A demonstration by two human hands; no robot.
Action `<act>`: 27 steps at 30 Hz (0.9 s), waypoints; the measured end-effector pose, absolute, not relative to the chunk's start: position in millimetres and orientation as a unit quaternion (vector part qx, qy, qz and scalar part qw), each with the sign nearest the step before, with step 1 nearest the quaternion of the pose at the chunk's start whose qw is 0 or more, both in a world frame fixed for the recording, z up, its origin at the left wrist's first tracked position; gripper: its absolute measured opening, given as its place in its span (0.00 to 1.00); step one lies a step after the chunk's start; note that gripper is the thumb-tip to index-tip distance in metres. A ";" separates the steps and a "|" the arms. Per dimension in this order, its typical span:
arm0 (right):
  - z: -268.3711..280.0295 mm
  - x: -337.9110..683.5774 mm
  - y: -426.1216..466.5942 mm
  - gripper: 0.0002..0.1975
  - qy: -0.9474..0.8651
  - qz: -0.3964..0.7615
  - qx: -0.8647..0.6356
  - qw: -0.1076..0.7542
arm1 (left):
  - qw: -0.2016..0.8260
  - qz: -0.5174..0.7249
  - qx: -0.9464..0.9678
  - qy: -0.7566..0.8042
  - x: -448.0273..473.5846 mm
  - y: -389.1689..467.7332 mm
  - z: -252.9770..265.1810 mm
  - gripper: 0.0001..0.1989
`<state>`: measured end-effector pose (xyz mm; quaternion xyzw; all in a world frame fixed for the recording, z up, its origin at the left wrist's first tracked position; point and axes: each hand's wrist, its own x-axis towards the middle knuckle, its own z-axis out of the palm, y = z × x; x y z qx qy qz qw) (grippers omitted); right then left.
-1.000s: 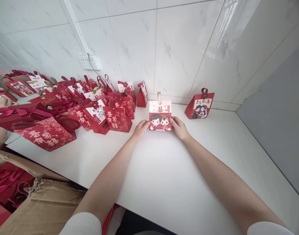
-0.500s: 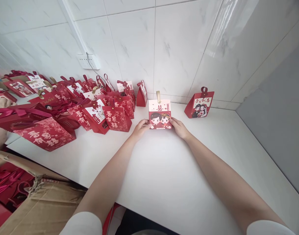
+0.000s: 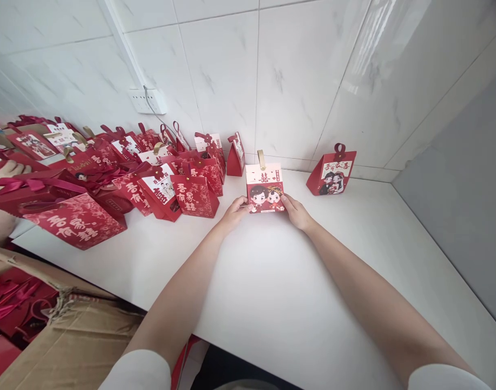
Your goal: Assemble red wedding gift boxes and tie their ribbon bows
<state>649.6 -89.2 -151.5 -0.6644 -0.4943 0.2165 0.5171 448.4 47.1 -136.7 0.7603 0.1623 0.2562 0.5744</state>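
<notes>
Between my hands a red and pale pink gift box [image 3: 265, 187] stands upright on the white table [image 3: 264, 281], near the wall. Its front carries a cartoon couple, and a gold ribbon loop rises from its top. My left hand [image 3: 235, 211] grips the box's left side, thumb on the front. On the opposite side my right hand [image 3: 297, 212] holds the right edge, its thumb near the front corner. The fingers behind the box are hidden. To the right, apart from my hand, is a red triangular gift box [image 3: 332, 173] with a dark red loop.
Several red gift boxes [image 3: 195, 196] crowd the table's left side. A cardboard carton [image 3: 77, 341] with red boxes and ribbons sits at the lower left. Another person's hand [image 3: 10, 169] shows at the far left. A power socket [image 3: 147, 101] is on the tiled wall.
My hands keep their grip on the gift box, which has barely shifted. At the far left, the other person's hand has moved slightly to the right.
</notes>
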 end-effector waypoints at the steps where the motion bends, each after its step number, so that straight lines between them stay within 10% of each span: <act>1: -151.4 649.2 -89.3 0.29 -0.493 0.210 -0.670 0.513 | 0.567 0.260 0.764 0.165 449.0 48.1 -138.7 0.13; 8: -143.7 627.5 -97.3 0.26 -0.560 0.094 -0.639 0.520 | 0.393 0.412 0.766 0.299 449.2 53.2 -144.3 0.21; 17: -143.2 624.0 -93.6 0.16 -0.569 -0.013 -0.663 0.487 | 0.427 0.276 0.843 0.175 445.8 41.4 -135.5 0.36; 21: -152.0 631.8 -88.6 0.18 -0.484 -0.011 -0.686 0.543 | 0.448 0.315 0.807 0.221 451.8 43.3 -141.1 0.16; 27: -156.8 641.4 -87.2 0.15 -0.429 0.102 -0.687 0.578 | 0.437 0.385 0.753 0.306 448.4 44.8 -138.5 0.11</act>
